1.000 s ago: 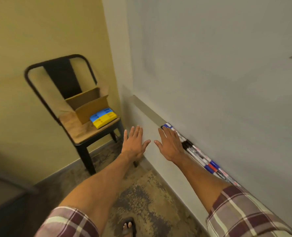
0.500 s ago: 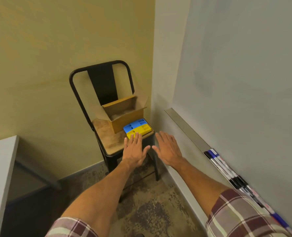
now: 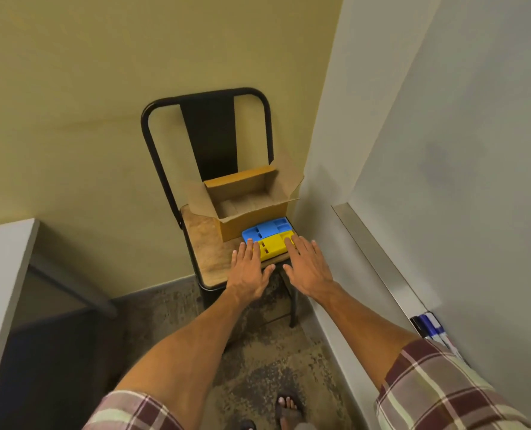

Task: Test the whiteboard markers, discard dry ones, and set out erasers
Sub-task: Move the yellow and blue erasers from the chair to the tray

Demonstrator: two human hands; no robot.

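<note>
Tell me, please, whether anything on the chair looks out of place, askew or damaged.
Nothing looks damaged or spilled. The yellow eraser and blue eraser lie at the front right corner of the chair seat, the yellow one close to the edge, where it might slip off. The cardboard box behind them stands open, flaps splayed.

Corner room: yellow wall (image 3: 87, 103), pale grey wall (image 3: 344, 119); mottled brown floor (image 3: 258, 383); black metal chair (image 3: 208, 135), wooden seat; grey table (image 3: 0, 274) left.
</note>
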